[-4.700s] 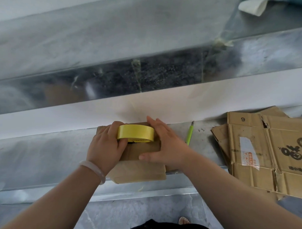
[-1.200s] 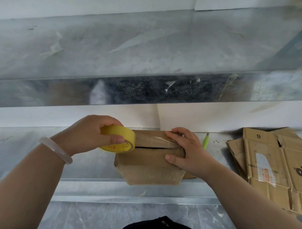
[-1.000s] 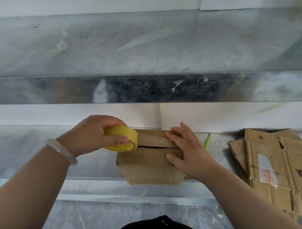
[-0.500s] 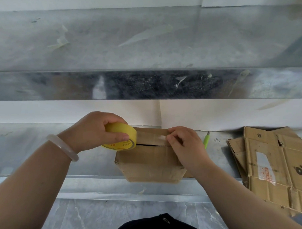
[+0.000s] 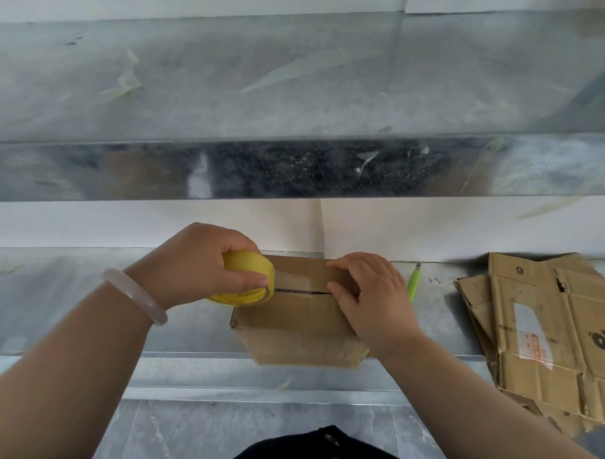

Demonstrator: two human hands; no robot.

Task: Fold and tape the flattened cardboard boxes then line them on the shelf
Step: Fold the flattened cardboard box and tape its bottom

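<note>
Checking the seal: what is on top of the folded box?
Clear tape over the seam, the yellow tape roll in the left hand, and the right hand, which hides the seam's right end.

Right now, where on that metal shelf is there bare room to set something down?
The widest bare stretch of shelf lies left of the box. A narrow gap sits between the green pen-like tool and the flattened cardboard. The right end is crowded.
</note>
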